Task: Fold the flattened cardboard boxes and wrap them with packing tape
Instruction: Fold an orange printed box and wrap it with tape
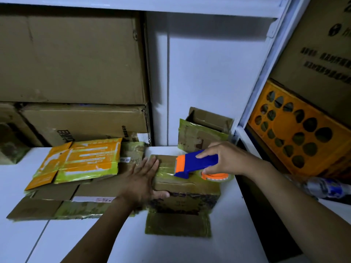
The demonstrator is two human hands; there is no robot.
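A small folded cardboard box [187, 194] with old greenish tape stands on the white table [237, 234], one flap lying open toward me. My left hand [141, 180] presses flat against its left side, fingers straight, thumb on the front edge. My right hand [226, 159] grips a blue and orange tape dispenser [195, 164] resting on the box top, with its clear tape roll [216, 176] at the right. A pile of flattened boxes [76, 179], some orange and yellow, lies to the left.
Another taped small box [204, 132] stands open at the back against the wall. Large cardboard cartons [72, 59] are stacked at the back left. An orange plastic crate [296, 130] and a plastic bottle [322, 186] sit on the right past the table edge.
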